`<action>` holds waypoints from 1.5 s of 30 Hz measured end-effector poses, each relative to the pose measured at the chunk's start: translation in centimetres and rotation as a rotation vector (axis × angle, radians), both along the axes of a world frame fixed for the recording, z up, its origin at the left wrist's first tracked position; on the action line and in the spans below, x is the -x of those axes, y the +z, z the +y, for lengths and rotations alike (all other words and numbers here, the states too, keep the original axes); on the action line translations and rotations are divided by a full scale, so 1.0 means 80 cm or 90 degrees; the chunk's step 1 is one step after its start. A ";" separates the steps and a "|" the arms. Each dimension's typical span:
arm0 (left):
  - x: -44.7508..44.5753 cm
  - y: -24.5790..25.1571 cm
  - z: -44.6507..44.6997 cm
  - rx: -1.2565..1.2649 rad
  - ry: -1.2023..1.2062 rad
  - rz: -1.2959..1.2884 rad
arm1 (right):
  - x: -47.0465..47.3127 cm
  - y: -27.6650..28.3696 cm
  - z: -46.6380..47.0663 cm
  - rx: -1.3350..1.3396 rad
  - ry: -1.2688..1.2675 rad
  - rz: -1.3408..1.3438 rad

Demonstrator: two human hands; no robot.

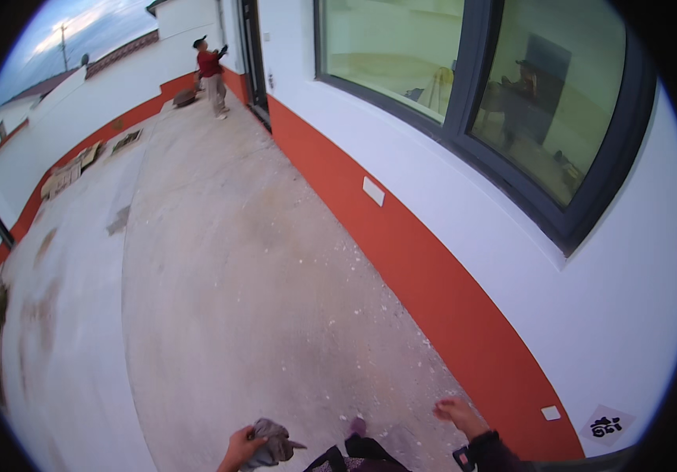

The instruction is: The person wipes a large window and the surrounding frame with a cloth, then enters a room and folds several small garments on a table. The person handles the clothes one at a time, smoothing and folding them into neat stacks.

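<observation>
At the bottom of the head view, my left hand [242, 447] holds a crumpled grey-brown cloth [273, 442]. The cloth hangs over the concrete floor, its tip pointing right. My right hand [459, 415] is held out near the red base band of the wall [433, 259], with nothing in it and its fingers loosely curled, partly apart. A dark sleeve and a dark band with a small red patch are at that wrist. Between my hands, the tip of a purplish shoe [358, 426] shows beyond my dark clothing.
A large dark-framed window [453, 118] is in the white wall at right. White cover plates [373, 191] sit on the red band. A person in a red top [211, 68] stands by a dark doorway [254, 65]. Flattened boards [70, 174] lie along the far wall.
</observation>
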State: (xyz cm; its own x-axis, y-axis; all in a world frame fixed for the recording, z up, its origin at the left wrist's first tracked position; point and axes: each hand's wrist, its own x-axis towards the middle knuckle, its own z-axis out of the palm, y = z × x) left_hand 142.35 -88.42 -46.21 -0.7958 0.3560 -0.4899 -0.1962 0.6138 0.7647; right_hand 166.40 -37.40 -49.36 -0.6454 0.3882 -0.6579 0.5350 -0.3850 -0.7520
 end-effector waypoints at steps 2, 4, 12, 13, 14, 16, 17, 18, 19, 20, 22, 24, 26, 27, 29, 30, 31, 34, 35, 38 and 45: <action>0.030 -0.009 -0.024 -0.032 0.112 0.025 | 0.128 0.004 0.014 0.020 0.078 0.031; 0.061 -0.019 -0.056 -0.023 0.160 -0.014 | 0.250 0.018 0.019 0.023 0.184 0.052; 0.308 -0.019 -0.068 -0.112 0.209 -0.004 | 0.592 -0.017 0.011 -0.063 0.350 0.129; 0.352 -0.011 -0.050 -0.122 0.179 -0.041 | 0.611 -0.025 0.014 -0.031 0.351 0.125; 0.405 -0.002 -0.030 -0.131 0.166 -0.075 | 0.634 -0.031 0.020 0.003 0.369 0.121; 0.499 0.021 0.013 -0.114 0.123 -0.017 | 0.657 -0.028 0.041 -0.041 0.367 0.082; 0.550 0.029 0.037 -0.079 0.088 0.065 | 0.666 -0.019 0.054 -0.045 0.353 0.013; 0.593 0.038 0.058 -0.034 0.048 0.100 | 0.672 -0.007 0.067 0.004 0.276 0.005; 0.645 0.040 0.088 0.009 -0.001 0.129 | 0.690 0.004 0.080 -0.016 0.265 0.037; 0.683 0.041 0.114 0.012 -0.026 0.159 | 0.699 0.015 0.093 -0.014 0.202 -0.018; 0.769 0.038 0.154 0.009 -0.067 0.135 | 0.745 0.029 0.111 -0.010 0.159 -0.015; 0.843 0.030 0.172 -0.011 -0.053 0.147 | 0.807 0.035 0.127 -0.054 0.151 -0.073; 0.895 0.018 0.160 0.011 -0.055 0.140 | 0.884 0.034 0.144 -0.052 0.162 -0.045; 0.949 0.014 0.158 0.045 -0.059 0.137 | 0.948 0.034 0.156 -0.061 0.167 -0.029; 0.996 0.005 0.131 0.013 0.024 0.088 | 1.041 0.029 0.151 -0.032 0.144 0.033; 1.012 -0.005 0.113 -0.104 0.110 0.086 | 1.097 0.032 0.154 -0.017 0.132 0.085; 1.033 -0.015 0.095 -0.058 0.122 0.095 | 1.159 0.034 0.156 -0.021 0.180 0.056; 1.068 -0.049 0.040 0.036 0.213 0.099 | 1.342 0.027 0.145 -0.026 0.333 -0.004; 1.083 -0.061 0.024 0.047 0.248 0.084 | 1.403 0.021 0.144 -0.032 0.384 -0.019; 1.160 -0.067 0.019 0.083 0.310 0.066 | 1.546 0.000 0.151 -0.019 0.430 0.004; 1.466 0.024 0.117 -0.197 0.324 0.035 | 1.739 0.040 0.202 -0.025 0.429 -0.115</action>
